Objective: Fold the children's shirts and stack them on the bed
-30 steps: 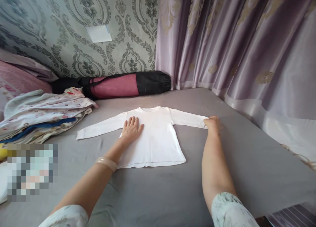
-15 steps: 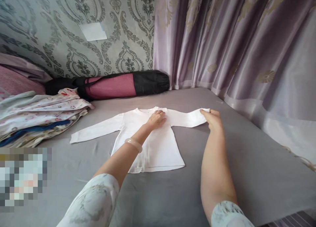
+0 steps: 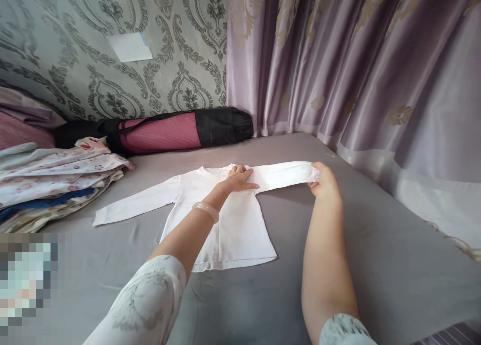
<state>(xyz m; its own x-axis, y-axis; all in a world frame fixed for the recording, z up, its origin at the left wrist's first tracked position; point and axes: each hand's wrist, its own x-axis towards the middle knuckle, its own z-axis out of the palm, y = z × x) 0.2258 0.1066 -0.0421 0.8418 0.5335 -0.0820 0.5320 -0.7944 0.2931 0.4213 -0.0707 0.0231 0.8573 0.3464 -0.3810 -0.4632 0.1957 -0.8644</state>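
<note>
Across the grey sheet [image 3: 394, 245], your left hand [image 3: 239, 180], fingers spread, seemingly anchors the white shirt [image 3: 240, 230] while your right hand [image 3: 326, 182] pinches its sleeve [image 3: 283, 176] taut.

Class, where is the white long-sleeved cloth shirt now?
In the head view, the shirt lies just left of centre on the grey sheet, left hand resting on it, right hand holding one sleeve.

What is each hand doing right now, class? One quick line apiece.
Left hand: open, resting on the white shirt near its shoulder.
Right hand: closed, holding the end of one sleeve.
</note>
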